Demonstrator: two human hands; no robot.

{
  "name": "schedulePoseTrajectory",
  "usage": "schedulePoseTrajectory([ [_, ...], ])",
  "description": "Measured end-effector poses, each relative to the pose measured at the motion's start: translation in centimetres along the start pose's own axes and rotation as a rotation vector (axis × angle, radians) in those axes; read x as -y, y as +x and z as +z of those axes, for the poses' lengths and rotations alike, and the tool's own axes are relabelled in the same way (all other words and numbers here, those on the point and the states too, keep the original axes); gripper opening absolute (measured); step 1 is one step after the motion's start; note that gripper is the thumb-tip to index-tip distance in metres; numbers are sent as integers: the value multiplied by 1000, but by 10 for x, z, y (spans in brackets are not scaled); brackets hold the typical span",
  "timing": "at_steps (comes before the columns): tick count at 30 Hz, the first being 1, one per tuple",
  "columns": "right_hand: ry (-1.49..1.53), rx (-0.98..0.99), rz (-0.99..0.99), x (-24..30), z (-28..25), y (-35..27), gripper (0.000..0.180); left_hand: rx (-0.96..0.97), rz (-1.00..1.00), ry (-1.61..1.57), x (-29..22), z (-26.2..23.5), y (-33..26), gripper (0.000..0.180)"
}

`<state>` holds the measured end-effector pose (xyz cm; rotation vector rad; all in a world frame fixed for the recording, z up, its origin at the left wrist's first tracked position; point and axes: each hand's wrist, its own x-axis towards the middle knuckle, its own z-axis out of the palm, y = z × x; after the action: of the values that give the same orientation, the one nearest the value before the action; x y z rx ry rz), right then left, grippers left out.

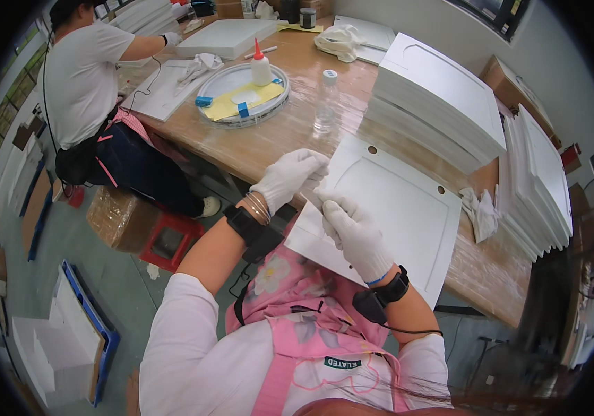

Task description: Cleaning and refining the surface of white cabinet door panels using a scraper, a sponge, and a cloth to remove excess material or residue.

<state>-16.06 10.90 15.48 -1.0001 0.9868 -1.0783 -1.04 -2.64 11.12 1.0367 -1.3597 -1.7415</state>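
Both my hands wear white knitted gloves. Close together, they hover at the left edge of a white cabinet door panel (408, 208) that lies across the near table edge, with round holes along its far edge and a curved groove. My left hand (288, 177) is closed, fingertips pinched toward the right one. My right hand (358, 236) is closed too, thumb pressed on the curled fingers above the panel. Whatever sits between the fingertips is too small or hidden to name. Beyond them stands a clear plastic bottle (326, 104).
A stack of white panels (435, 104) stands at the far right, more panels (536, 177) lean beside it. A white cloth (480, 215) lies nearby. A round lid (217, 90) bears a red-tipped glue bottle (261, 68). Another person (89, 76) works at the far left, beside a red stool (170, 239).
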Motion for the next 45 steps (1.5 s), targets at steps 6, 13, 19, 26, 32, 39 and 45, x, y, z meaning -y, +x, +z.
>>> schedulePoseTrajectory([
  [6,-10,-71,68,-8,-11,-7,34,44,-103,-741,8,-22,-3,32],
  [13,30,-55,115,-19,-13,-6,34,-37,-81,-1081,6,-24,-12,33],
  [19,-2,-67,150,-28,-15,-4,34,156,7,-1128,0,-20,-16,36],
  [26,154,-134,95,-31,-37,0,34,495,197,-1082,-19,-5,-29,45],
  [32,642,-149,-126,-42,-72,10,35,466,260,-1223,-19,3,-39,52],
  [39,895,-310,-133,-60,-91,14,38,292,226,-1257,2,10,-38,56],
  [45,1042,-324,-163,-52,-101,18,31,256,149,-1237,23,-8,-32,55],
])
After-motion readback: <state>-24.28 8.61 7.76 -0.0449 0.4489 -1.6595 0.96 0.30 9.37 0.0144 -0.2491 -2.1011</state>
